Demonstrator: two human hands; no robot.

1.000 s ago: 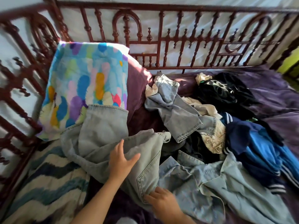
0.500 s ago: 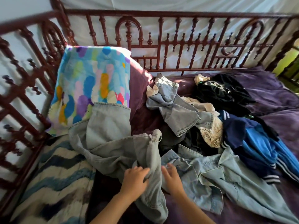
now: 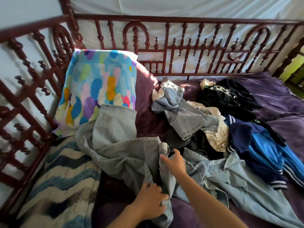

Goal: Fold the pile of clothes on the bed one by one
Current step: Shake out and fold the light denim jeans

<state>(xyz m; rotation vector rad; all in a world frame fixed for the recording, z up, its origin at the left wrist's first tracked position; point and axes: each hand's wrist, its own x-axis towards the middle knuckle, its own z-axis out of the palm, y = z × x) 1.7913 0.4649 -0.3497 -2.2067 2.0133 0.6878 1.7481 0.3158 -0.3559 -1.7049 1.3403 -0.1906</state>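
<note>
Left hand [image 3: 151,201]: lower centre of the frame; the fingers are curled round a bunched fold of the jeans [image 3: 118,145], apparently so that the near end is anchored while the cloth is straightened.
Right hand [image 3: 174,162]: just above the left hand; the fingers are spread and nearly straight, laid on a stitched edge of the jeans, with the thumb held out to the left. Nothing is seen to be pinched; the edge is probably being located or pressed flat.
Jeans: the garment in hand, pale grey-blue, spread from lower centre up and left until one leg is draped against the pillow [image 3: 102,83]. It is crumpled, and no fold is judged to have been made yet.
Denim shirt [image 3: 230,175]: lower right, lying open and touching the jeans beside the right hand.
Zigzag blanket [image 3: 62,186]: lower left, partly overlapped by the jeans.
Pile of clothes [image 3: 213,122]: centre right, beyond the hands; more pale denim, a cream printed piece, a blue jacket [image 3: 263,145] and a black garment [image 3: 230,96] are heaped unfolded within easy reach.
Purple sheet [image 3: 279,99]: upper right, beneath the pile.
Pillow: upper left, multicoloured, propped against the bed rail [image 3: 164,20].
Bed rail: dark red turned spindles across the top and left.
Stage: early; one garment is being laid out and the rest is waiting.
</note>
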